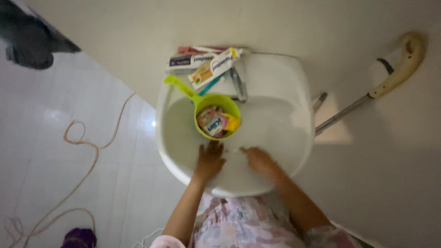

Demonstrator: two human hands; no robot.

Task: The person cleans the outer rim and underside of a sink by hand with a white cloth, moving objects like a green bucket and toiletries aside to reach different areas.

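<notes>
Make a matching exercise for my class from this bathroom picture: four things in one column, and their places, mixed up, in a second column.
Things
1. green scoop
2. toothpaste boxes
3. left hand
4. cord

Places
A. on the tiled floor
B. on the back ledge of the sink, beside the tap
C. flat on the front rim of the sink
D. inside the sink, holding small packets

Pairs: 1-D, 2-B, 3-C, 4-A
</notes>
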